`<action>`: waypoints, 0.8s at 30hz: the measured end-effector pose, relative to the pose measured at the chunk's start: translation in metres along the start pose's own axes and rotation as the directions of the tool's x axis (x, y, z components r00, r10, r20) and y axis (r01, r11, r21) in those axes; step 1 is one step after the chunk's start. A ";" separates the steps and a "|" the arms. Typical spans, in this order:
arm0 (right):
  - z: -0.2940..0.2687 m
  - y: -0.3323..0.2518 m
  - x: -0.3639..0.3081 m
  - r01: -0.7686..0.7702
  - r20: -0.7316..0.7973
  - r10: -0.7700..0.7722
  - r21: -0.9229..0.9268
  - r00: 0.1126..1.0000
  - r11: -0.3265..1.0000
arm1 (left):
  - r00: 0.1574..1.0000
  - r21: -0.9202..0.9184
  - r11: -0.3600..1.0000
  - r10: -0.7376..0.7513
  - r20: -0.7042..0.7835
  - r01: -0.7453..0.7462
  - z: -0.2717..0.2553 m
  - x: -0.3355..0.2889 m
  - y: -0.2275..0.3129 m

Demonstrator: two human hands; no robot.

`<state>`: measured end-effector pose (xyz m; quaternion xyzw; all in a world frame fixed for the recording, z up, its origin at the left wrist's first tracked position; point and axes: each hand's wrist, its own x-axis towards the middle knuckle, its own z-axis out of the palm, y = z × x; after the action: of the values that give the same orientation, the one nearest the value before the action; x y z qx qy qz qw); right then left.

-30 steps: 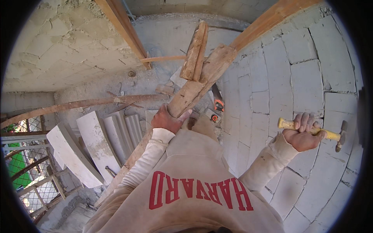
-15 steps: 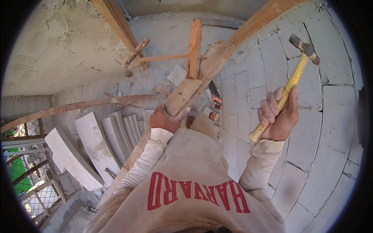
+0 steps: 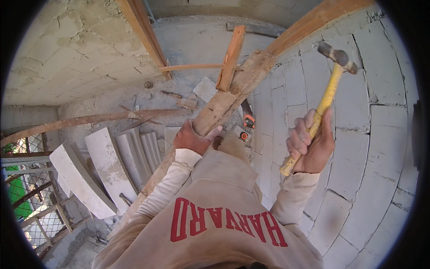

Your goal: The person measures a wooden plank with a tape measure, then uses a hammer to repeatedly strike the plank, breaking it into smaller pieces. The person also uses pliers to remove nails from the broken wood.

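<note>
Hammer slants upward, gripped in the raised right hand, while the left hand clasps a timber beam.

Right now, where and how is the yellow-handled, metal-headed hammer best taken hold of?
Probably low on the long yellow handle, where the right hand grips, from the near side: the handle slants away, metal head at its far end.

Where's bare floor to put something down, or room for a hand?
Floor: the grey floor patch between the left wooden post, thin wooden strip and short board looks bare. Hand: seemingly a gap between timber beam and hammer, before the block wall. Crowded: around the beam, with wood scraps, pale tile, saw; left, leaning slabs.
</note>
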<state>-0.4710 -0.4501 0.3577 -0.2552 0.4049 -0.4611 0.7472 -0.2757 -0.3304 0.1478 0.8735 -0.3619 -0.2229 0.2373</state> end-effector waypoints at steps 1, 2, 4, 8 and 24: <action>-0.008 -0.027 0.001 0.188 0.094 -0.185 -0.019 0.978 0.982 | 1.000 -0.016 1.000 -0.004 0.010 0.004 -0.002 0.001 0.001; -0.018 -0.046 0.001 0.358 0.122 -0.353 -0.016 0.928 0.934 | 1.000 -0.035 0.999 -0.004 0.027 0.005 -0.003 0.002 0.003; -0.034 -0.071 -0.001 0.654 0.096 -0.652 0.007 0.752 0.756 | 0.997 -0.044 0.999 -0.001 0.071 0.004 -0.003 0.002 0.006; -0.033 0.104 0.023 0.244 -0.208 -0.273 -0.155 0.939 0.957 | 0.995 -0.058 0.998 -0.008 0.097 0.014 -0.002 0.004 0.009; -0.055 -0.022 0.010 0.718 -0.024 -0.720 -0.056 0.694 0.694 | 0.994 -0.065 0.997 0.051 0.095 -0.045 -0.005 0.001 -0.004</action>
<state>-0.5250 -0.4690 0.3410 -0.3987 0.2991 -0.7132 0.4929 -0.2696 -0.3272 0.1494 0.8448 -0.3866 -0.2705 0.2522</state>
